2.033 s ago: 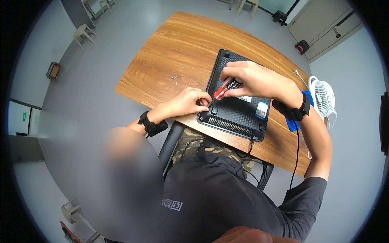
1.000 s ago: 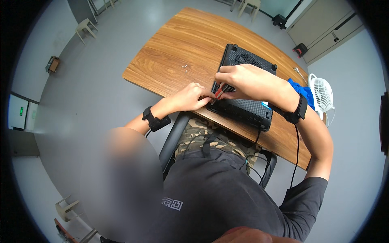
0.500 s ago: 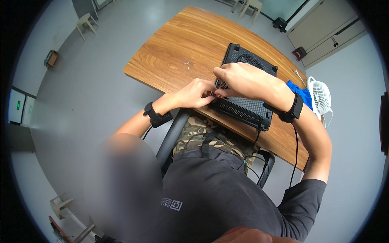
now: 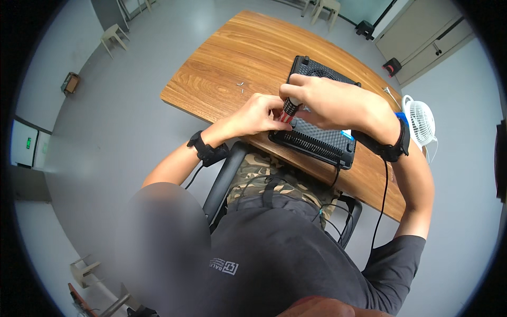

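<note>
While the person sits in a chair [image 4: 224, 182] at the near edge of a wooden table [image 4: 227, 63], both hands meet over the near left corner of a black laptop turned bottom side up [image 4: 322, 134]. Its ribbed vent strip runs along the near side, and a round fan grille shows at its far end.

The right hand [image 4: 327, 103] reaches in from the right and is clenched around a screwdriver [image 4: 288, 110] with a black ribbed grip and a red section below, held upright with its tip down on the laptop's corner. The left hand [image 4: 259, 113] sits just beside it on the left, its fingers curled in against the lower red part of the screwdriver. How firmly they pinch it cannot be told.

Each wrist carries a black band, with a thin cable trailing from it toward the body.

A few small pale screws [image 4: 240, 84] lie on the bare wood to the left of the laptop, apart from the hands. A small white fan [image 4: 420, 121] stands at the right end of the table, with a blue object [image 4: 401, 117] partly hidden behind the right wrist.
</note>
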The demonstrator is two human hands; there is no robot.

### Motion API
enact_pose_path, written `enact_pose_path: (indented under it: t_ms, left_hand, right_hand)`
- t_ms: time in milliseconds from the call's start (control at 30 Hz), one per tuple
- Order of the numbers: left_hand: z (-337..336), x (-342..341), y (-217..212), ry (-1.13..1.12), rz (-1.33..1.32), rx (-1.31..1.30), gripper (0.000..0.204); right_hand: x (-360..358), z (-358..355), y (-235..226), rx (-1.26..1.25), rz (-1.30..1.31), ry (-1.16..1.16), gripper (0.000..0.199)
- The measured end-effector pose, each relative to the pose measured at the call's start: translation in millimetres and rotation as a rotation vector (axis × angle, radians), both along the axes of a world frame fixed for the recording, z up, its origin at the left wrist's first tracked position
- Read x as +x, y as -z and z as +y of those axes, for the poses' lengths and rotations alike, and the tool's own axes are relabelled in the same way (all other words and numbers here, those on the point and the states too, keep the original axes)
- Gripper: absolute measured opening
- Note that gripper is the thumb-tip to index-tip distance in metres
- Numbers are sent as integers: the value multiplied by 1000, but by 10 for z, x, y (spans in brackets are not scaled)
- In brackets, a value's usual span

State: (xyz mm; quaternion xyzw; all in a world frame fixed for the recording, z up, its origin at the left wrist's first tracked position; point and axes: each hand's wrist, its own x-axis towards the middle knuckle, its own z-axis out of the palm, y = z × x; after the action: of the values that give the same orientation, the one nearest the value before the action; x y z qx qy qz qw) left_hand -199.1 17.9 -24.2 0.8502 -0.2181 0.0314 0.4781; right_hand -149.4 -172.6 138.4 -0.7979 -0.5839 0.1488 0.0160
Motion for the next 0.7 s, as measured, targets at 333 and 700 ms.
enact_pose_path:
  t_ms: [333,700]
  left_hand:
    - [-18,38,-8,-72,-108,-81,34]
    - [34,-33,-185,-69,-27,54,34]
  right_hand:
    - [137,39,300,53,-253,9,55]
    - [86,-32,235,55,-197,-67,31]
